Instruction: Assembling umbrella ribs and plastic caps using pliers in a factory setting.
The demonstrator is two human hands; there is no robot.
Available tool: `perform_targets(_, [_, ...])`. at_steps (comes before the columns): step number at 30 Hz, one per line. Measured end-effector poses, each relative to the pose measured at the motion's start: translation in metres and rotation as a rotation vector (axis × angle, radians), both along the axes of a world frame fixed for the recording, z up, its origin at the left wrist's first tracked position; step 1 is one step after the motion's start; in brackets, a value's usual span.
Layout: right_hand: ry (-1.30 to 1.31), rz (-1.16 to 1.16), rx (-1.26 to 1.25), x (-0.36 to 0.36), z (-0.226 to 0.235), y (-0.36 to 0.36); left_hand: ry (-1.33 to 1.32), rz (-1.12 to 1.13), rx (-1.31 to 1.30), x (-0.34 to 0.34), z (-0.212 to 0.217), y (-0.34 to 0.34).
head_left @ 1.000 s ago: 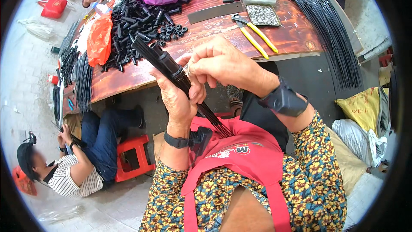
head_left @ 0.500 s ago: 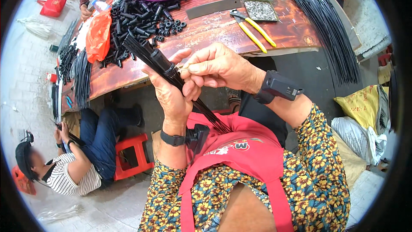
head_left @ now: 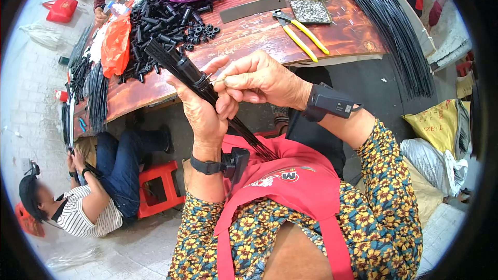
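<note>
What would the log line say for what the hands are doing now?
left hand: grips black rod bundle | right hand: pinches thin wire at bundle collar | table: yellow pliers

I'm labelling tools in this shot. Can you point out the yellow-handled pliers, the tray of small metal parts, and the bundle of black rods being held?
yellow-handled pliers (head_left: 306, 36), head view, on a yellow handle.
tray of small metal parts (head_left: 310, 10), head view, near its middle.
bundle of black rods (head_left: 179, 65), head view, on the upper part above the hands.
</note>
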State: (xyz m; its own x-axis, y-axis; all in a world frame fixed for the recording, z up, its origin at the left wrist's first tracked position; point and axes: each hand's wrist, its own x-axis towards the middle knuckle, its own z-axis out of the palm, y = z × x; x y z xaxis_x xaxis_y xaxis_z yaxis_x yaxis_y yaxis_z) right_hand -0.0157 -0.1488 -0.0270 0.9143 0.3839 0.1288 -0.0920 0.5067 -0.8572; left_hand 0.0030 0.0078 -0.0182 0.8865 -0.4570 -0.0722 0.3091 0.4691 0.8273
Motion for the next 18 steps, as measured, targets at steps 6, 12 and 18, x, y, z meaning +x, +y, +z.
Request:
perform_targets(6, [0.052,-0.248,-0.135,-0.015,0.012,0.013,0.006,0.064,0.061,0.002,-0.003,-0.006])
perform_targets(12, [0.199,-0.351,-0.118,-0.022,0.024,0.019,0.002,0.135,0.146,0.001,0.001,-0.012])
perform_targets(18, [0.223,-0.302,0.054,-0.026,0.024,0.019,-0.024,0.238,0.129,0.001,-0.002,-0.014])
